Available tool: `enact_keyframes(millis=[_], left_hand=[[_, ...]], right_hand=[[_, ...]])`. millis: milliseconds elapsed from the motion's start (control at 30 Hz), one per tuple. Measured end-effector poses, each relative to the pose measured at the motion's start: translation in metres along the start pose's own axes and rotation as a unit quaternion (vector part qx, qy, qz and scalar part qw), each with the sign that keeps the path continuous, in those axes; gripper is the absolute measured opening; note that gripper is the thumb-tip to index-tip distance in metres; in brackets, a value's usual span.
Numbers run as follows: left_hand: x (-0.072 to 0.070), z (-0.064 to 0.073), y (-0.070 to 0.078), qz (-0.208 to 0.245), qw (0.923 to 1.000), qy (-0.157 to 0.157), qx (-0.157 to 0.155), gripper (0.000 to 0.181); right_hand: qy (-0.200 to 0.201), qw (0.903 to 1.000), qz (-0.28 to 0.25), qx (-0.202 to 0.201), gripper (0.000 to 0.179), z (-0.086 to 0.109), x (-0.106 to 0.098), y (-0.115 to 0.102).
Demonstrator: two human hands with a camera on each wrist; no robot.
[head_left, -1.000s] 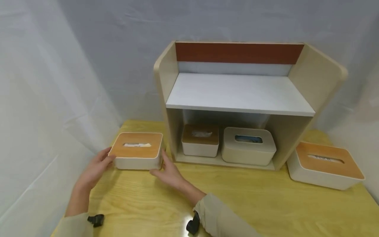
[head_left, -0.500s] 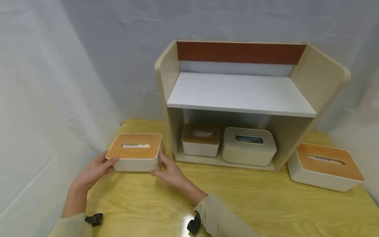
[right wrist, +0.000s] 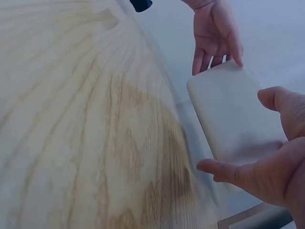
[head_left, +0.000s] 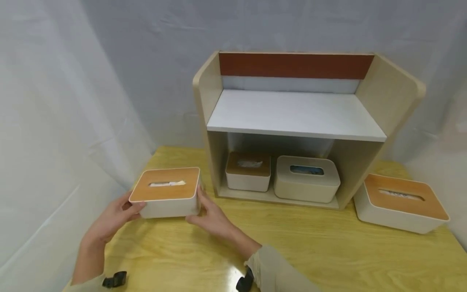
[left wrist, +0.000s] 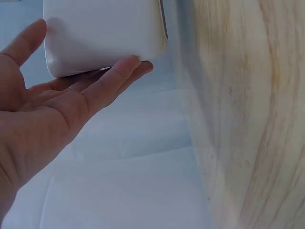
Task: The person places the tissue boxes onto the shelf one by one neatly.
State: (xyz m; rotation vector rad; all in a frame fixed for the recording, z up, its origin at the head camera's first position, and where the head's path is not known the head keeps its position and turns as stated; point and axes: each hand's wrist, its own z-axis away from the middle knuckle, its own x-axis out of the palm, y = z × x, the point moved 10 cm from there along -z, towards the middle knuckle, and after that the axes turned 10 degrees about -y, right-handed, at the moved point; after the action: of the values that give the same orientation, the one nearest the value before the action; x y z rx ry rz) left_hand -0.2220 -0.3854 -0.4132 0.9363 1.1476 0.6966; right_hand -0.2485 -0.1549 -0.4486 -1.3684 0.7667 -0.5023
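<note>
A white tissue box [head_left: 166, 209] with an orange wood-look lid is held between both hands at the table's left. My left hand [head_left: 114, 217] grips its left end, thumb at the front corner and fingers along the side. The right hand [head_left: 215, 219] holds the opposite end, its thumb near the front face. In the left wrist view, a gap shows between the tissue box [left wrist: 105, 33] and the table [left wrist: 243, 105]. The right wrist view shows the box's plain white face between the left hand [right wrist: 212, 36] and right hand [right wrist: 271, 171].
To the right stands a two-level shelf [head_left: 297, 113]. Its lower level bears a brown-lidded tissue box [head_left: 248, 180] and an all-cream tissue box [head_left: 306, 188]. Another orange-lidded tissue box [head_left: 401, 211] sits beyond the shelf's right side. A white curtain [head_left: 54, 121] hangs at the left.
Both hands have brought the tissue box a little toward me, and it has tilted slightly. The other boxes and the shelf stay in place.
</note>
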Motion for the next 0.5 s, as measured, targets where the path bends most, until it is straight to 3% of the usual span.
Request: enact_keyframes(millis=[167,367,500], left_hand=[[0.004,0.011,0.013,-0.022,0.9996,0.006,0.015,0.062],[0.009,0.023,0.032,-0.061,0.9974,0.03,0.022,0.062],[0.017,0.03,0.042,-0.062,0.9972,0.034,0.026,0.063]], right_hand=[[-0.009,0.9977,-0.066,-0.012,0.096,0.01,0.004,-0.005],[-0.003,0.998,-0.06,-0.018,0.095,0.025,0.002,-0.009],[0.0,0.998,-0.063,-0.011,0.094,0.04,-0.001,-0.01]])
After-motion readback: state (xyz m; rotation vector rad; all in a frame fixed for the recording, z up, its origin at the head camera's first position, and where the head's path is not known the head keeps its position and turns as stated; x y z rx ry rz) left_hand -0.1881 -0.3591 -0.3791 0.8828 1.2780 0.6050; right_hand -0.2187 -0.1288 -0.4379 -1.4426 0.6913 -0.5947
